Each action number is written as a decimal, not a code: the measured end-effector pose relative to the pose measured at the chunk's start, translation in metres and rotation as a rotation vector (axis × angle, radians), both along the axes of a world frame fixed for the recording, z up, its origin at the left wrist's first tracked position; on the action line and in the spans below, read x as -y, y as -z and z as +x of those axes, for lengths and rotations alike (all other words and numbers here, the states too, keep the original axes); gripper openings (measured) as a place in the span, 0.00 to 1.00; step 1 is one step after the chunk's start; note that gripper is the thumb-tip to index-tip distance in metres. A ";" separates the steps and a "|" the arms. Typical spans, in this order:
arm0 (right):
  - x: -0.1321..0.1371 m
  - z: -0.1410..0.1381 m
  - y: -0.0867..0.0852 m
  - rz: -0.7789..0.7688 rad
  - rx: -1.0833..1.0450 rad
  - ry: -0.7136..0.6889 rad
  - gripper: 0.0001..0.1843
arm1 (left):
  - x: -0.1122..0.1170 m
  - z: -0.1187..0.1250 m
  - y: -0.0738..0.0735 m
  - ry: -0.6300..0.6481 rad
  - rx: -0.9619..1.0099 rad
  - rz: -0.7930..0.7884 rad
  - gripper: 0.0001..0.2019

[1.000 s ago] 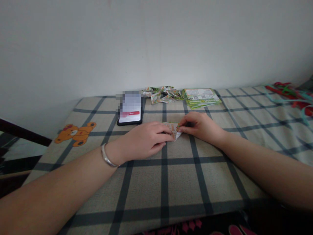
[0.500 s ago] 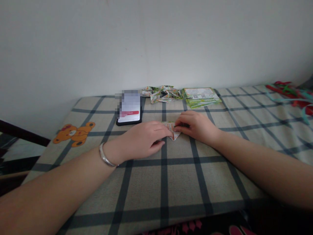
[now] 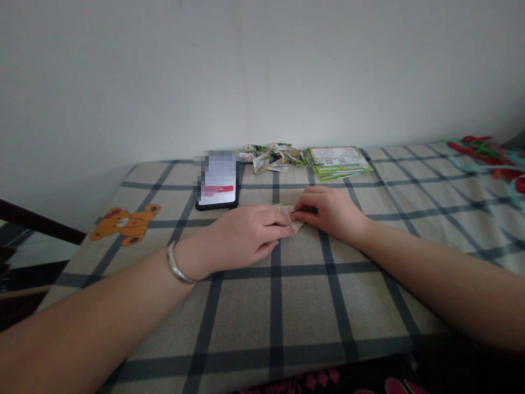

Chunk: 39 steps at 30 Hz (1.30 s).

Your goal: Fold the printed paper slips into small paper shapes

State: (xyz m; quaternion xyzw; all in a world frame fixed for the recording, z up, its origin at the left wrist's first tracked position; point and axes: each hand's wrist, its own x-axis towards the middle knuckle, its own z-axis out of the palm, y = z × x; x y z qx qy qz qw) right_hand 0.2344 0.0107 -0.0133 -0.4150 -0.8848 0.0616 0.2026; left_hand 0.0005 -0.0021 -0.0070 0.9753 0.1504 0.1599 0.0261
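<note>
A small piece of printed paper (image 3: 283,208), folded to a pointed shape in white, orange and green, lies flat on the checked cloth between my hands. My left hand (image 3: 250,235) rests palm down with its fingers stretched across the near left part of the paper, pressing on it and hiding much of it. A silver bangle (image 3: 177,264) circles that wrist. From the other side, my right hand (image 3: 328,210) is closed, thumb and index finger pinching the paper's right edge. The two hands' fingertips almost meet.
Behind my left hand lies a phone (image 3: 217,180) with its screen lit. Several folded paper pieces (image 3: 270,158) sit by the wall, beside a stack of green printed sheets (image 3: 338,163). A bear picture (image 3: 125,224) is at left; red and green ribbons (image 3: 484,153) lie far right.
My left fingers have slid right and toward me over the paper's near point, covering more of it. My right hand keeps its pinch in nearly the same place.
</note>
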 end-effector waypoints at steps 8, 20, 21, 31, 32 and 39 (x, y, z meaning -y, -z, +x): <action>0.005 0.005 -0.006 0.035 -0.024 0.009 0.07 | 0.001 0.002 0.000 0.003 -0.036 0.114 0.16; 0.008 0.016 -0.012 0.118 0.048 -0.207 0.10 | 0.002 0.002 -0.002 -0.025 -0.008 0.059 0.15; 0.009 0.015 -0.011 0.143 0.064 -0.201 0.11 | 0.002 0.002 -0.002 -0.042 -0.003 0.046 0.15; 0.011 0.010 -0.008 0.261 0.129 -0.135 0.12 | -0.001 -0.001 0.001 -0.088 0.032 -0.019 0.15; 0.011 0.010 -0.008 0.257 0.125 -0.131 0.12 | -0.001 -0.001 0.001 -0.089 0.031 -0.021 0.15; 0.012 0.009 -0.006 0.220 0.124 -0.118 0.13 | -0.003 -0.003 0.002 -0.056 0.008 -0.032 0.17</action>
